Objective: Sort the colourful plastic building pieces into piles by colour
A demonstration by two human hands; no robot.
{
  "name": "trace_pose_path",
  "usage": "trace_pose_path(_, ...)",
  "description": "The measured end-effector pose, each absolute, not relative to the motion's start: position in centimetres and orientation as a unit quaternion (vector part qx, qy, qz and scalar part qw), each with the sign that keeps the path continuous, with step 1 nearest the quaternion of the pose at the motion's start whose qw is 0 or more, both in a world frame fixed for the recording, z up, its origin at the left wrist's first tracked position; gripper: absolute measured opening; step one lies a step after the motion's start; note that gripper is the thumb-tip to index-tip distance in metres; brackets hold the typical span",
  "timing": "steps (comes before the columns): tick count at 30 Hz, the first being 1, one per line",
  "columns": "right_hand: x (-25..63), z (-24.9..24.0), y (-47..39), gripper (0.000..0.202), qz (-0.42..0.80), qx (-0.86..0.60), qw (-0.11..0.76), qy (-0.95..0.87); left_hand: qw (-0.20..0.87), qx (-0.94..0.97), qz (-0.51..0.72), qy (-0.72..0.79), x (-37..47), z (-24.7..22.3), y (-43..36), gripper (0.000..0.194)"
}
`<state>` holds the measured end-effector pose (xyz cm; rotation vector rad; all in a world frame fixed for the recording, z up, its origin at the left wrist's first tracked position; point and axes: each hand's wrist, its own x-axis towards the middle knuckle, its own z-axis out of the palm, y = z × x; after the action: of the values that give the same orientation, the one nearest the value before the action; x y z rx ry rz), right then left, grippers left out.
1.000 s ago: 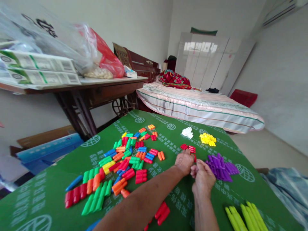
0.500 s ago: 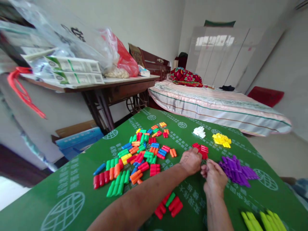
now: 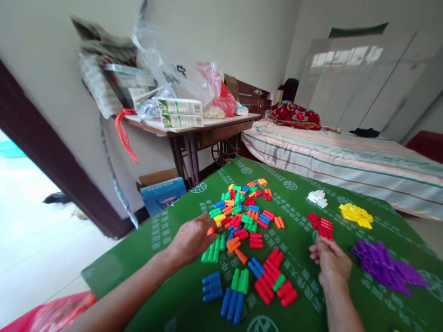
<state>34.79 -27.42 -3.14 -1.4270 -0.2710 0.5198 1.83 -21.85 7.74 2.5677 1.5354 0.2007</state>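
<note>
My left hand (image 3: 194, 236) lies over the near left part of a mixed heap of bullet-shaped plastic blocks (image 3: 238, 219). Its fingers are bent around an orange-red block (image 3: 211, 230), mostly hidden beneath them. A joined set of green blocks (image 3: 213, 249) sits just below the fingertips. On the right, my right hand (image 3: 332, 258) is closed, thumb and forefinger at the near end of a group of red blocks (image 3: 324, 227). Whether those blocks are lifted I cannot tell. A purple pile (image 3: 386, 265) lies to the right of this hand.
Yellow blocks (image 3: 356, 215) and white ones (image 3: 317, 198) form small piles at the back of the green table (image 3: 287, 207). Blue blocks (image 3: 212, 287) and red-green sets lie nearer me. Behind are a bed (image 3: 311, 147) and a side table (image 3: 221, 123) holding bags and boxes.
My left hand has left the red blocks and moved left to the mixed heap. My right hand stays by the red blocks. The view has turned left.
</note>
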Motion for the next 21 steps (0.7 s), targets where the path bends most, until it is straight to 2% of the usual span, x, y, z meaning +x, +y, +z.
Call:
trace_pose_path(4, 34.8, -3.7, -27.3, 0.033, 0.229, -0.668, 0.693, -0.144, 0.045, 0.811, 0.038, 0.582, -3.2, 6.3, -22.2, 0.023)
trace_pose_path(9, 35.0, -4.3, -27.3, 0.035, 0.227, -0.682, 0.674, -0.169, 0.063, 0.799, 0.032, 0.597, -4.0, 4.8, -22.6, 0.033)
trace_pose_path(15, 34.7, -3.8, -27.3, 0.039, 0.238, -0.675, 0.677, -0.172, 0.053, 0.802, 0.031, 0.594, -2.9, 4.1, -22.6, 0.020)
trace_pose_path(21, 34.6, -3.4, -27.0, 0.044, 0.243, -0.671, 0.680, -0.167, 0.070, 0.791, 0.015, 0.608, -3.1, 4.0, -22.4, 0.019)
